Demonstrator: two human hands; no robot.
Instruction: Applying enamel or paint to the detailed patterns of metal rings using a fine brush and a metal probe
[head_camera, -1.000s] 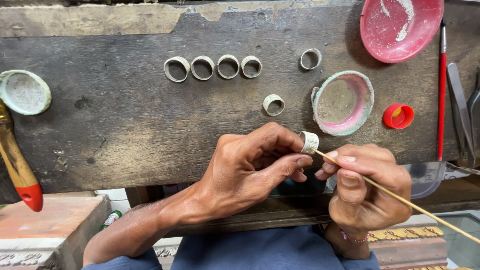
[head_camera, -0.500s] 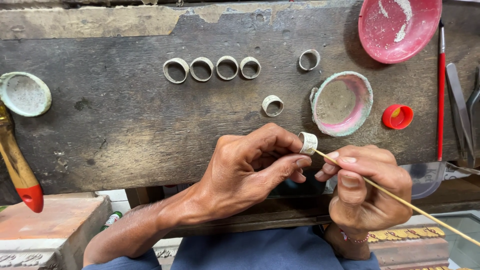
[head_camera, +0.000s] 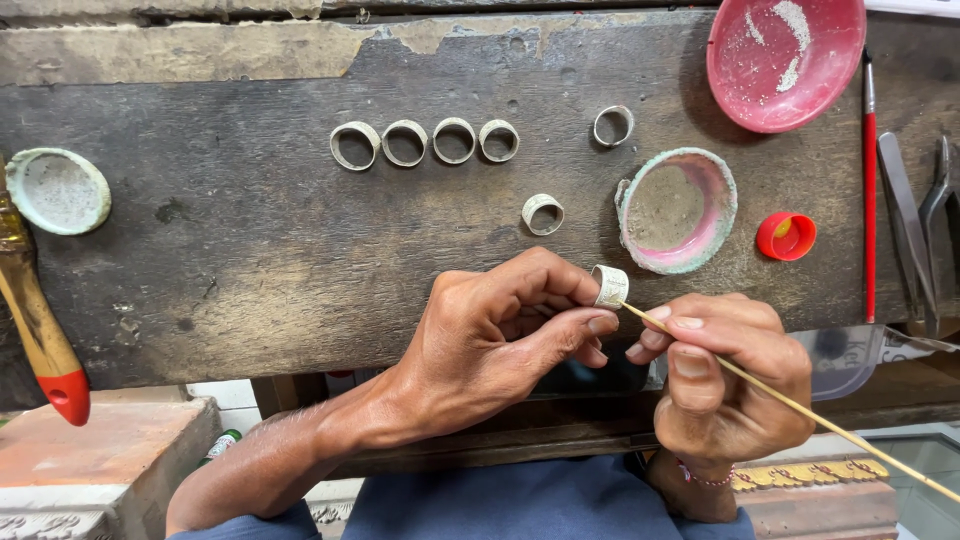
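Worn dark wooden bench, flaking top edge; rings in row.

**What I cannot see from up here**

My left hand covers part of the small ring I pinch; only its upper half shows past my fingertips. The thin stick passes under the fingers of my right hand, and its far end runs off the right edge. The tip meets the ring, but whether it touches the inside or the rim is too small to tell. The red-tipped brush is cut by the left edge, the pink dish by the top edge. The metal tools at the right edge are partly out of view, their kind unclear.
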